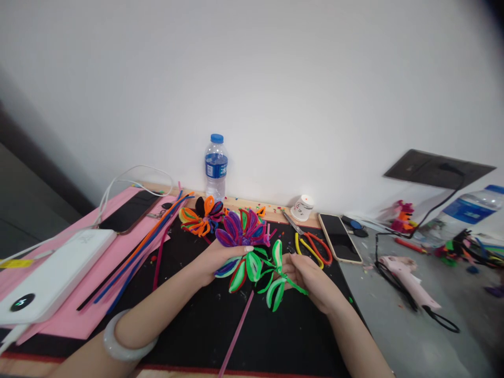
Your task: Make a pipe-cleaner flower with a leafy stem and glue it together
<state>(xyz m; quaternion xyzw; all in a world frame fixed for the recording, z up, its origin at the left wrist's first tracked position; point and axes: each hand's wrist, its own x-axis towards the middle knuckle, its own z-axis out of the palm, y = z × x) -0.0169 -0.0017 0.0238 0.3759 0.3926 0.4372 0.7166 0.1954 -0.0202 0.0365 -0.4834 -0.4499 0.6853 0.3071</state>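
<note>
My left hand (214, 260) is closed round a pipe-cleaner flower (240, 231) with looped purple, red, blue and green petals, its thumb lying across them. A pink stem (238, 328) slants down from below the flower towards me. At its right side, green pipe-cleaner leaves (277, 283) with pale centres branch out. My right hand (311, 278) is closed on these leaves, its fingers partly hidden behind them. A second pipe-cleaner flower (202, 216), orange, black and blue, lies just behind my left hand.
Scissors (313, 244) and a phone (339, 237) lie right of my hands. A paper cup (302, 208) and a water bottle (216, 170) stand by the wall. Loose pipe cleaners (144, 247), a power bank (59, 273) and another phone (129, 211) lie left. A pink glue gun (409, 281) lies far right.
</note>
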